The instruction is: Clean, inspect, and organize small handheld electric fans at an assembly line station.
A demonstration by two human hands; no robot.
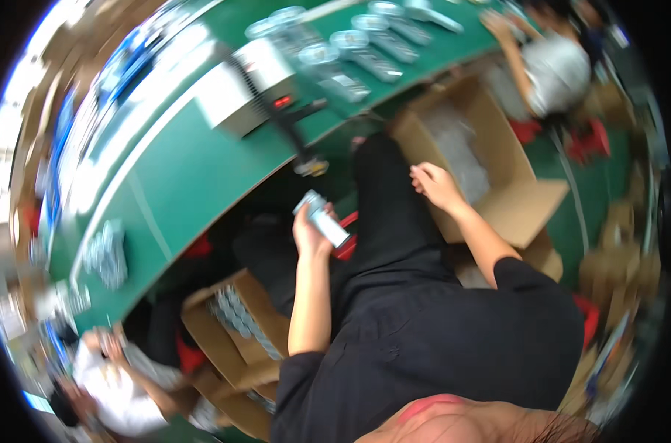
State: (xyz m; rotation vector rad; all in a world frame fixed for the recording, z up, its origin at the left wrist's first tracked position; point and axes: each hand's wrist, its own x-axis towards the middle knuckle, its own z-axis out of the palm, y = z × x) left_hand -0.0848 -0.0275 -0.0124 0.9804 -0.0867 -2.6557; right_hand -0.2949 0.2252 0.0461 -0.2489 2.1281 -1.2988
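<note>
My left hand [310, 235] is wrapped round a small, light blue and white oblong device [324, 219], held tilted above my lap. My right hand [435, 184] is beside an open cardboard carton [514, 159] lined with clear plastic [457, 148]. Its fingers are curled in, and whether anything lies within them is hidden. In front of me a machine with a dark arm [265, 100] reaches over the table edge, its brass-coloured tip [313, 168] just beyond my left hand.
The green table [180, 188] bears a white box with a red display [275, 81], several clear-wrapped, round-headed items [365, 55] and a bagged bundle [107, 255]. A carton of rowed round pieces [236, 314] is at left. Co-workers sit at left [121, 384] and far right [553, 74].
</note>
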